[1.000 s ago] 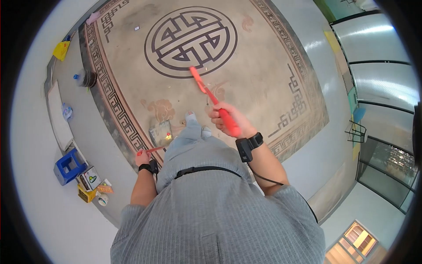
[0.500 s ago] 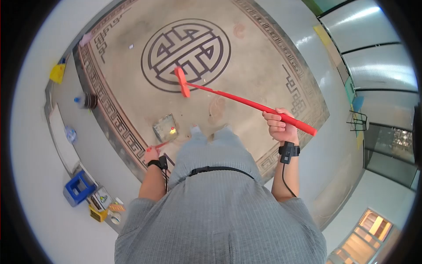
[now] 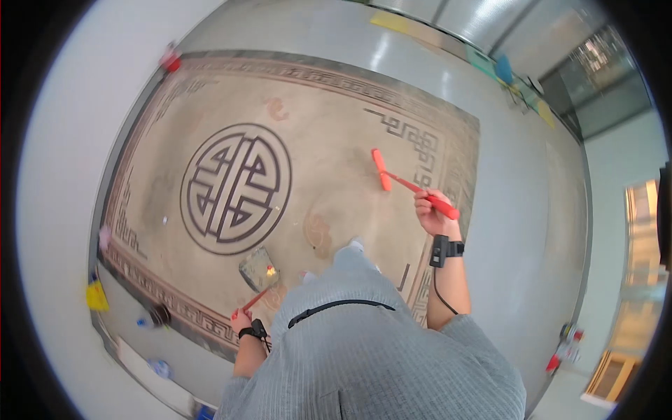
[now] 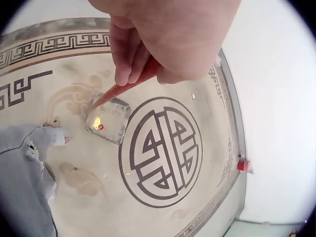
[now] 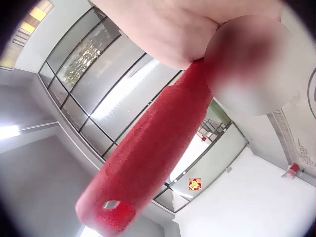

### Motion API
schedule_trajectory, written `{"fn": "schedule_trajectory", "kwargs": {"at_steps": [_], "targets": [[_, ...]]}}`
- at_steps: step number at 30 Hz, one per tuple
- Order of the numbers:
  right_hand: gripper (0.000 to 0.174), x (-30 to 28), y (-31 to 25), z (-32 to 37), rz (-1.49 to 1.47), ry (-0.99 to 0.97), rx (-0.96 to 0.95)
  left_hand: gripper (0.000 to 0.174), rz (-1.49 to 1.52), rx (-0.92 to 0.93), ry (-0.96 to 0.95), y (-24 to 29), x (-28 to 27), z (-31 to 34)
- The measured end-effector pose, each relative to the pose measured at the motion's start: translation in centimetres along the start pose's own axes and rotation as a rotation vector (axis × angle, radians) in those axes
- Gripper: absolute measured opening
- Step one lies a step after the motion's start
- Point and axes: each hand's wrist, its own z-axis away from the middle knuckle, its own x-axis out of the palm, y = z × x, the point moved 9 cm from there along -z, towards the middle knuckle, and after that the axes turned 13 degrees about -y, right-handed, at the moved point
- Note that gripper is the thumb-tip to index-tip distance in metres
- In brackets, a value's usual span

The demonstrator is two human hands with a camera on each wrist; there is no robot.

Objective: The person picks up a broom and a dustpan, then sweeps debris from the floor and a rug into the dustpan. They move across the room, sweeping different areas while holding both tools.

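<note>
In the head view my right hand [image 3: 435, 212] grips the red handle of a broom [image 3: 420, 190], whose orange-red crosswise head [image 3: 381, 170] is over the patterned floor, ahead and to the right. The right wrist view shows the thick handle end [image 5: 148, 148] close up, with a hole near its tip. My left hand [image 3: 241, 320] holds the red stick handle [image 4: 126, 86] of a dustpan with a greyish square pan [image 3: 252, 269]. A small yellow-and-red thing [image 4: 98, 122] shows within the pan's outline.
The floor carries a round dark emblem [image 3: 236, 189] and a key-pattern border [image 3: 280, 68]. Along the left wall are a yellow bag-like thing [image 3: 97, 295] and a large bottle [image 3: 155, 316]. A red object [image 3: 170, 61] stands at the far left corner. My feet are between the tools.
My body has turned to the right. The broom has swung out from in front of me to the right side, its head now off the emblem. The dustpan stays at my left.
</note>
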Motion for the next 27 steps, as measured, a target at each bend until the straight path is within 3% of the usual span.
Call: {"fn": "schedule_trajectory", "kwargs": {"at_steps": [2,4,6,8,12,13,16,17,18,20,21,22,24,25,27], "targets": [[0.015,-3.2,-2.0,1.6,-0.101,0.096,-0.056,0.026,-0.151,0.008,0.004,3.1,3.3,1.1],[0.013,-5.0,-4.9,3.0,0.180,0.338,-0.258,0.024,-0.372,0.009,-0.039,5.5,7.5,-0.8],[0.014,-7.4,-7.4,3.9,0.224,0.403,-0.334,0.024,-0.583,0.013,-0.065,8.0,11.7,-2.4],[0.014,-9.3,-9.6,5.5,0.337,0.463,-0.340,0.026,-1.303,0.140,0.075,11.1,16.8,-2.6],[0.014,-12.7,-9.3,5.5,0.270,0.571,-0.355,0.031,-1.136,0.283,0.035,12.8,27.4,-1.2],[0.014,-13.0,-9.7,5.4,0.249,0.584,-0.379,0.029,-1.297,0.293,0.121,13.1,30.1,-1.3],[0.014,-14.5,-11.3,7.5,0.141,0.638,-0.479,0.027,-1.551,0.370,-0.001,13.8,40.7,1.2],[0.015,-16.0,-11.1,7.7,0.054,0.650,-0.497,0.027,-1.571,0.276,-0.021,13.6,43.3,-0.5],[0.016,-17.4,-10.6,8.1,-0.029,0.653,-0.520,0.027,-1.594,0.309,-0.052,13.9,46.1,-1.6],[0.015,-19.6,-10.5,10.3,-0.112,0.707,-0.592,0.027,-1.578,0.432,-0.238,14.2,53.7,-1.2],[0.014,-20.6,-9.0,11.7,-0.182,0.747,-0.617,0.019,-1.533,0.360,-0.424,13.6,56.8,-1.0],[0.012,-21.1,-7.2,12.7,-0.191,0.706,-0.602,0.019,-1.540,0.393,-0.456,13.5,59.0,-0.7],[0.011,-20.6,-6.1,13.4,-0.171,0.624,-0.540,0.020,-0.874,0.202,-0.629,11.8,63.7,0.1],[0.012,-19.8,-5.4,13.6,-0.187,0.684,-0.510,0.017,-0.988,0.226,-0.640,11.5,66.0,0.4],[0.014,-18.5,-6.3,14.0,-0.235,0.651,-0.612,0.016,-0.929,0.230,-0.756,9.7,71.0,1.2]]}}
